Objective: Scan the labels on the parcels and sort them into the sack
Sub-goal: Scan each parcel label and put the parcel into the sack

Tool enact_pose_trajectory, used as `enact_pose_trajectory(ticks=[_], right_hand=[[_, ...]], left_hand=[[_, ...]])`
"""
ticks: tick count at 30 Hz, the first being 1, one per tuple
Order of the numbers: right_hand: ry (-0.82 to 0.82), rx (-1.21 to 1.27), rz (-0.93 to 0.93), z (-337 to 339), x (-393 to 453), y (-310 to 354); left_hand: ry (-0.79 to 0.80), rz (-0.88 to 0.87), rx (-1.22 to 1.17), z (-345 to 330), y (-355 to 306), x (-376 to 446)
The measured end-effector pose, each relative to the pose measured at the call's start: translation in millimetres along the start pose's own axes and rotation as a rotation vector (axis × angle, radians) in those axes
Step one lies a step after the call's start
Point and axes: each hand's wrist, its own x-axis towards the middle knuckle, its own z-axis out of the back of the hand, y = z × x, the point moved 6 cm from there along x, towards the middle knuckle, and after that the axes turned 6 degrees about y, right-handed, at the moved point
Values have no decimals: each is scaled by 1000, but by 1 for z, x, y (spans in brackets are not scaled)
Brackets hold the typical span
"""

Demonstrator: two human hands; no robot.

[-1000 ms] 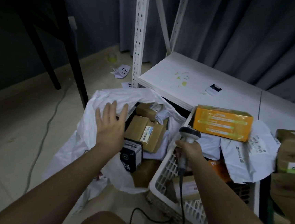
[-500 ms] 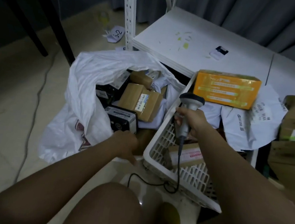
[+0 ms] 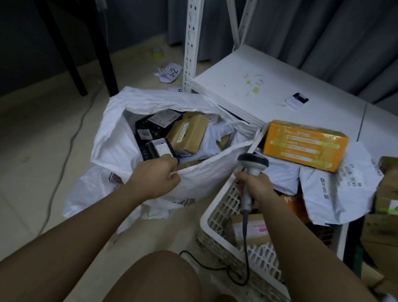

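Head view. The left hand (image 3: pixel 153 179) pinches the near rim of the white sack (image 3: pixel 112 143), fingers curled tight on the fabric and lifting it so the mouth stands open. The right hand (image 3: pixel 253 188) is wrapped round the grip of the scanner (image 3: pixel 252 164), whose head points away, toward the far parcels; its cable (image 3: pixel 235 269) trails down to the floor near the knee.

The step in hand looks like readying the sack between parcels: several are already inside, among them a brown box (image 3: pixel 187 134) and a black box (image 3: pixel 160 151) just beyond the left hand. Unsorted ones wait to the right: an orange box (image 3: pixel 304 145) lies on grey mailers (image 3: pixel 334 189) across the far end of the white crate (image 3: pixel 216 215), and a small carton (image 3: pixel 251 227) sits low inside the crate.

The next move probably calls for freeing the left hand to pick up a parcel, turning its label to the scanner, then dropping it in.

Room is tight. The sack's right rim touches the crate's far-left corner, and the shelf (image 3: pixel 271 85) and its post (image 3: pixel 192 42) close off the far side. Cartons (image 3: pixel 396 192) stack at the right edge. Open floor lies left of the sack, crossed by a cord (image 3: pixel 74 135). The scanner cable could snag on the crate rim.
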Motion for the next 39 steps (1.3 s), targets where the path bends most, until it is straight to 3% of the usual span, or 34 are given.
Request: enact_pose_trajectory(ticks=[10, 15, 21, 23, 24, 27, 28, 32, 34, 39], right_hand=[[-148, 185, 180, -56, 6, 42], [-186, 55, 140, -69, 66, 23], [-329, 84, 110, -56, 36, 37], [-316, 102, 123, -51, 32, 37], [-303, 103, 129, -49, 30, 38], [-292, 122, 157, -40, 22, 43], [-285, 133, 161, -38, 20, 45], [-269, 117, 168, -31, 11, 49], [-260, 107, 169, -30, 7, 48], [-228, 124, 176, -35, 4, 43]], left_hand=[[16, -3, 59, 34, 0, -8], [55, -51, 7, 31, -4, -8], [129, -96, 43, 27, 1, -1], [82, -104, -77, 32, 7, 9], [-41, -137, -74, 41, 11, 16], [-497, -111, 352, 71, 22, 45], [-501, -51, 461, 77, 26, 58], [-184, 287, 578, 75, 61, 100], [-184, 391, 566, 80, 77, 104], [-319, 226, 810, 108, 77, 108]])
